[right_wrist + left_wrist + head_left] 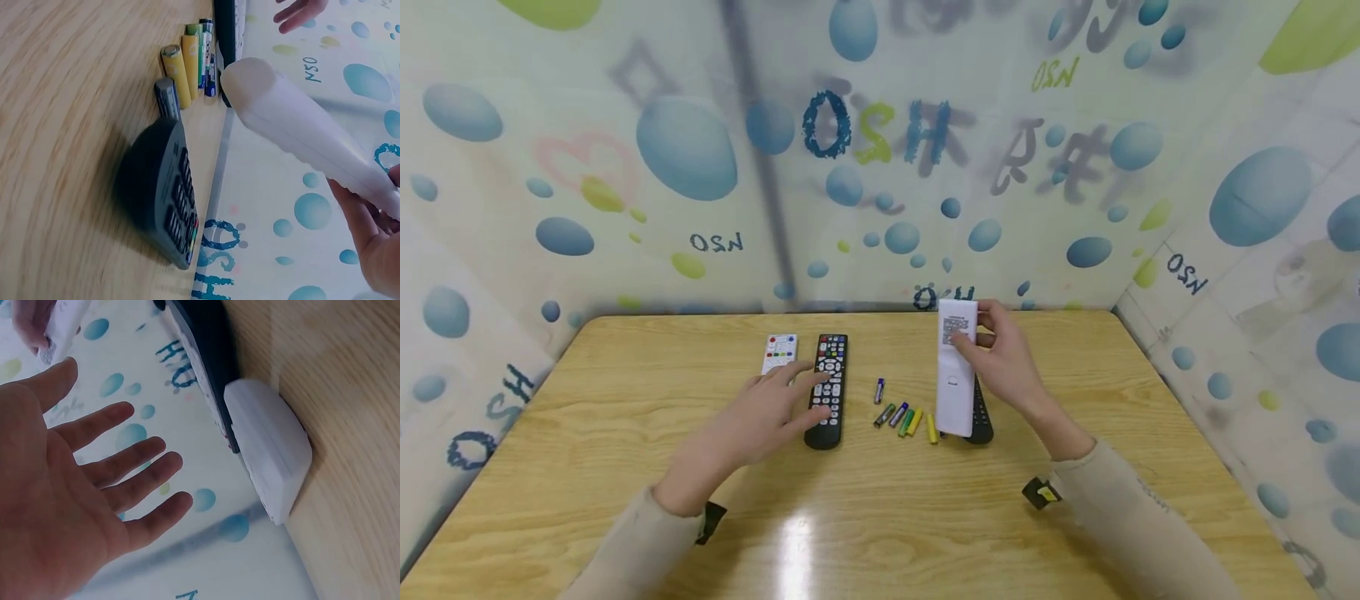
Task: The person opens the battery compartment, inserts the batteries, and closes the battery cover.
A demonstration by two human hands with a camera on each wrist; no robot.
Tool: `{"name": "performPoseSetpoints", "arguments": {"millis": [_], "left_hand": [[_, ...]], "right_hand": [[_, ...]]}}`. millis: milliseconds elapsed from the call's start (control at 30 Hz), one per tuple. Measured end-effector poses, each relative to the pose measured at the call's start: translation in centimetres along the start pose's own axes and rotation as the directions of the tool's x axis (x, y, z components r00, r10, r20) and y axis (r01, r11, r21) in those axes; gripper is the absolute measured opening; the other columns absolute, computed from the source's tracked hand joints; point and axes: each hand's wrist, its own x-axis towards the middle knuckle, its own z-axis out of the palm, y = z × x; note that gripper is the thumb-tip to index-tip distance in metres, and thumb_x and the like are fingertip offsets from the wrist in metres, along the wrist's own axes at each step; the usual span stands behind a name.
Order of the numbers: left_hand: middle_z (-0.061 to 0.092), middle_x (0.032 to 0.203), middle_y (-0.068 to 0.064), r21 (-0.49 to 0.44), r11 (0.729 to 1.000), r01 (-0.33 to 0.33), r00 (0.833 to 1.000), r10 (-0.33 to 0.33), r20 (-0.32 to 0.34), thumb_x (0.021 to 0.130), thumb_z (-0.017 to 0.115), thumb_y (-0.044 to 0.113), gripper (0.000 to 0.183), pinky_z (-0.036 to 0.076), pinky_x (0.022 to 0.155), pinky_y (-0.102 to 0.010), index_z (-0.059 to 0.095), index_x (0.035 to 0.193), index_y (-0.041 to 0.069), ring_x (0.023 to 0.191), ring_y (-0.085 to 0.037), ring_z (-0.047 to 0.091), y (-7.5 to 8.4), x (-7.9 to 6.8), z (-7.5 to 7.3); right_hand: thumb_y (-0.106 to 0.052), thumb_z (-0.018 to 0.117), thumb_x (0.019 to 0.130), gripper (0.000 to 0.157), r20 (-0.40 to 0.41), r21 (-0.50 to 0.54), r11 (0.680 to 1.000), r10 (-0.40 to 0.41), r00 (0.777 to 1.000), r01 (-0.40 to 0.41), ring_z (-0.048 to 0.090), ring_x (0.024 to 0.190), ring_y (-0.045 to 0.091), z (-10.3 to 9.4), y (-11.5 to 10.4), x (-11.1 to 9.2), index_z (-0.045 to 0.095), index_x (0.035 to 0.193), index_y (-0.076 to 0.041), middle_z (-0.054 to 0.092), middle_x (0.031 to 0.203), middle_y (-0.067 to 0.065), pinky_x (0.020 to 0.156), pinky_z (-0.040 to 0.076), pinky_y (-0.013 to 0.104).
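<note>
My right hand (pixel 1006 367) grips a white remote control (pixel 955 396) by its upper part. It is raised above the table, its back with a printed label toward the head view. Partly behind it lies a black remote (pixel 981 425), buttons up. My left hand (pixel 760 421) hovers with spread, relaxed fingers and holds nothing. From the head, it overlaps a second black remote (pixel 829 437) and covers the lower part of another white remote (pixel 780 345). The left wrist view shows the left palm (pixel 69 494) apart from the lying white remote (pixel 269 447).
Between the two black remotes, several loose batteries lie on the wooden table (pixel 880 517): yellow ones (pixel 932 428), a green one (pixel 906 422) and blue-and-silver ones (pixel 879 390). A patterned curtain-like wall (pixel 880 208) stands right behind the table's far edge.
</note>
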Motion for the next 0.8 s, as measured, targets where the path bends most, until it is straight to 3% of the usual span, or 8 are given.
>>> {"name": "performPoseSetpoints", "arguments": {"millis": [333, 533, 667, 800], "left_hand": [[0.044, 0.153, -0.021, -0.039, 0.997, -0.059, 0.997, 0.061, 0.044, 0.107, 0.050, 0.050, 0.059, 0.036, 0.106, -0.069, 0.050, 0.151, 0.010, 0.141, -0.041, 0.041, 1.3, 0.4, 1.0], [0.046, 0.151, -0.022, -0.056, 0.992, -0.109, 0.994, 0.109, 0.000, 0.107, 0.056, 0.041, 0.054, 0.041, 0.105, -0.064, 0.052, 0.149, 0.008, 0.137, -0.040, 0.046, 1.8, 0.4, 1.3], [0.051, 0.145, -0.020, -0.081, 0.982, -0.173, 0.985, 0.170, -0.042, 0.105, 0.061, 0.034, 0.051, 0.047, 0.103, -0.057, 0.053, 0.147, 0.006, 0.128, -0.038, 0.054, 2.3, 0.6, 1.6], [0.052, 0.143, -0.018, -0.084, 0.973, -0.216, 0.975, 0.210, -0.070, 0.104, 0.063, 0.033, 0.050, 0.047, 0.105, -0.052, 0.054, 0.145, 0.005, 0.128, -0.036, 0.055, 2.9, 0.8, 1.8]], "right_hand": [[-0.009, 0.064, 0.102, 0.045, 0.024, 0.054, 0.999, -0.006, 1.000, 0.005, 0.069, 0.103, 0.041, 0.7, -0.1, -0.3, 0.043, 0.139, 0.002, 0.059, 0.127, 0.026, 0.074, 0.062, 0.043], [-0.008, 0.063, 0.102, 0.045, 0.034, 0.091, 0.996, -0.004, 0.999, 0.001, 0.069, 0.102, 0.041, 1.0, -0.1, -0.4, 0.042, 0.140, 0.002, 0.058, 0.129, 0.026, 0.074, 0.062, 0.043], [-0.008, 0.063, 0.102, 0.044, 0.043, 0.120, 0.993, 0.003, 0.999, -0.008, 0.068, 0.102, 0.040, 1.2, -0.2, -0.4, 0.041, 0.140, 0.000, 0.057, 0.128, 0.024, 0.070, 0.063, 0.041], [-0.008, 0.063, 0.102, 0.043, 0.048, 0.146, 0.989, 0.011, 0.999, -0.018, 0.067, 0.103, 0.040, 1.5, -0.4, -0.5, 0.041, 0.138, 0.000, 0.057, 0.128, 0.025, 0.069, 0.063, 0.040]]}}
